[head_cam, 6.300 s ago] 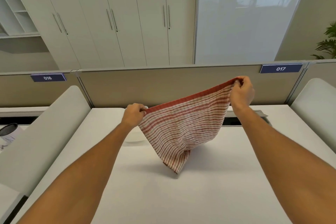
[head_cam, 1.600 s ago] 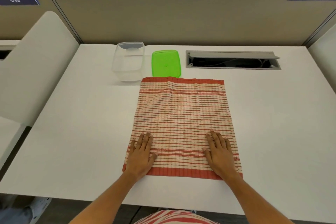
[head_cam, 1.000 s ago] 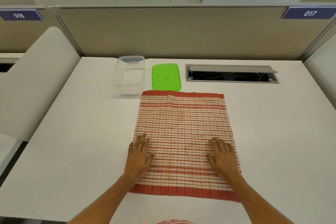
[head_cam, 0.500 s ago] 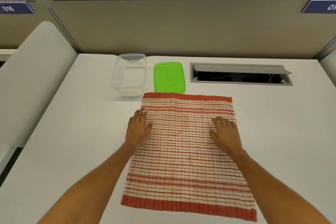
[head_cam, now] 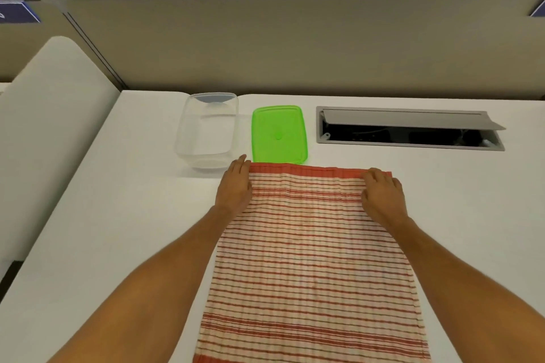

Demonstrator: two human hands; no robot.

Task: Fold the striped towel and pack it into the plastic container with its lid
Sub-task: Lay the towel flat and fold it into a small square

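Observation:
The red-and-white striped towel [head_cam: 312, 259] lies spread flat on the white desk [head_cam: 126, 215], its near end running out of the bottom of the view. My left hand [head_cam: 234, 186] lies flat on the far left corner, fingers straight and reaching just past the edge. My right hand [head_cam: 383, 191] rests on the far right corner with its fingers bent over the red border; whether they pinch the cloth is unclear. Just beyond the towel's far edge lie the green lid [head_cam: 278, 134] and, to its left, the clear plastic container [head_cam: 208, 130], which stands uncovered with nothing in it.
A grey cable hatch [head_cam: 410, 130] with its flap raised is set into the desk at the back right. A beige partition wall [head_cam: 295, 44] closes off the far side. A white rounded divider [head_cam: 50, 115] stands to the left.
Both hands have slid from the middle of the towel up to its far corners over the last second. The towel stays flat in place; the view has tilted.

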